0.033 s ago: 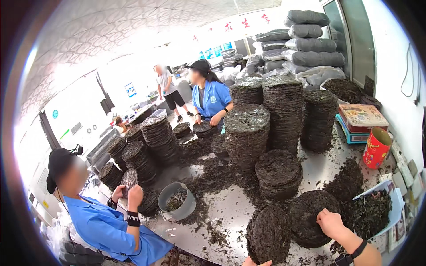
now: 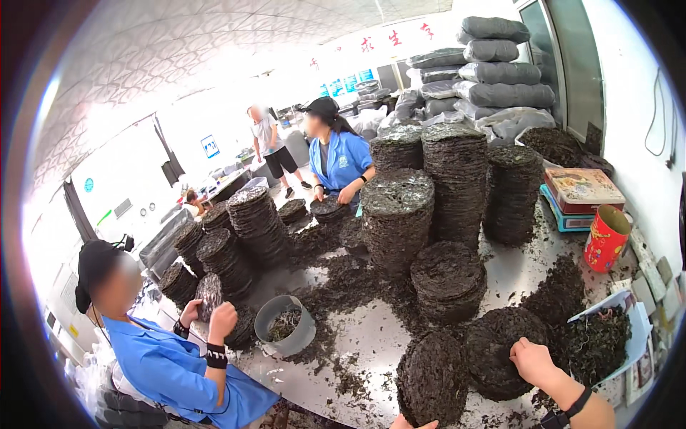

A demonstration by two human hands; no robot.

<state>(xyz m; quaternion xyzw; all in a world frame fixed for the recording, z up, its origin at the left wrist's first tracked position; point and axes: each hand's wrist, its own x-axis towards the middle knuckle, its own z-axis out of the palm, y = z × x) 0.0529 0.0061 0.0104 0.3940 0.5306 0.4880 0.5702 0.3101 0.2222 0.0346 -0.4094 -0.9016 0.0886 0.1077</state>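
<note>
At the lower edge, my left hand [image 2: 414, 423] grips the bottom rim of a round, dark dried seaweed cake [image 2: 431, 379], which is tilted up on edge. Most of that hand is cut off by the picture. My right hand [image 2: 534, 361], with a black band on its wrist, rests at the right side of another seaweed cake [image 2: 496, 350] lying on the table. Its fingers are bent and pressed together at the surface; whatever is between them is too small to make out. Just beyond stands a short stack of seaweed cakes [image 2: 449, 282].
Tall seaweed stacks [image 2: 457, 186] rise farther back. To the right are a blue tray [image 2: 638, 336] of loose seaweed, a red tin [image 2: 607, 239] and a scale [image 2: 568, 217] under a box. Left, a co-worker in blue [image 2: 164, 365] handles a seaweed cake near a grey tub [image 2: 300, 336].
The left co-worker's raised hand has shifted slightly to the right and down. My own hands and the seaweed cakes have not visibly moved.
</note>
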